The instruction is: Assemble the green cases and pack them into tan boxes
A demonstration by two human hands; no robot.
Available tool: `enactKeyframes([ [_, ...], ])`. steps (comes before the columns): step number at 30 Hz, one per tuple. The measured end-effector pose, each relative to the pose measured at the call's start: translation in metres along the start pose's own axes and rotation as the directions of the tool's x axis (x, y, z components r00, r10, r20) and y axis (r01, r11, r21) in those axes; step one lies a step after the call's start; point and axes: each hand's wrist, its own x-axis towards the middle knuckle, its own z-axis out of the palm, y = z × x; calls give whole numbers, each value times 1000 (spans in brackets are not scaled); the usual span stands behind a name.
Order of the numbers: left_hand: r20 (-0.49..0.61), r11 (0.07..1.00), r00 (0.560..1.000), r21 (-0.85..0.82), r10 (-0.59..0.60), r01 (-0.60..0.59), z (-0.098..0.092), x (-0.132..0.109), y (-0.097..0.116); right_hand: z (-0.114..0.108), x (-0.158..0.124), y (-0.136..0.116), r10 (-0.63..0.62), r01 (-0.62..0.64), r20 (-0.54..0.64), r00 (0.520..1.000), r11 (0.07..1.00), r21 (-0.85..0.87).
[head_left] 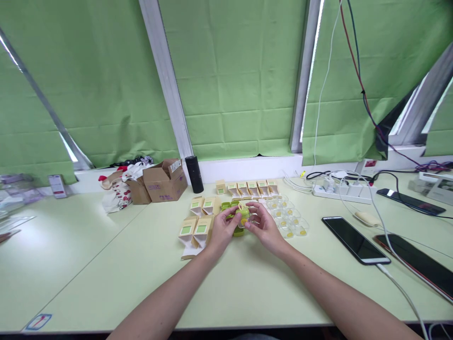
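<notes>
Between the fingertips of both hands is a small clear container with a green lid and a yellow loop on top [243, 212]. My left hand [223, 229] closes on it from the left, and my right hand [266, 227] pinches its right side. Green lid-like pieces [225, 206] lie just behind the hands, and another green piece [239, 232] shows below them. To the right stand several clear cups with yellow spots at the bottom [292, 219]. Open-ended small cartons with green labels [197, 231] lie left of my left hand.
A row of small cartons [253, 190] stands at the back. Further left are a black cylinder [194, 174], a cardboard box [165, 182] and a printed cloth bag [118, 196]. On the right lie a phone on a cable [356, 240], another dark device [417, 262] and a power strip [341, 192].
</notes>
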Motion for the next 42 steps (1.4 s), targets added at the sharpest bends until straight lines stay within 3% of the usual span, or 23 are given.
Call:
enactKeyframes([
  [8, 33, 997, 996, -18, 81, -81, 0, -3, 4, -2, 2, 3, -4, 4, 3, 1000, 998, 58],
  [15, 55, 968, 979, 147, 199, -205, 1, -6, 8, -2, 3, 3, -35, 35, 0, 999, 999, 39],
  [28, 26, 959, 982, 209, 189, -190, 3, -7, 6, -3, 6, 0, -23, 22, 6, 1000, 995, 95],
  [34, -16, 940, 967, 239, 254, -243, 4, -11, 7, -1, 5, -4, 34, -37, 15, 999, 952, 303],
  [42, 11, 930, 956, 229, 292, -287, 7, -15, 4, -10, 8, 13, 153, -146, 29, 988, 846, 514],
])
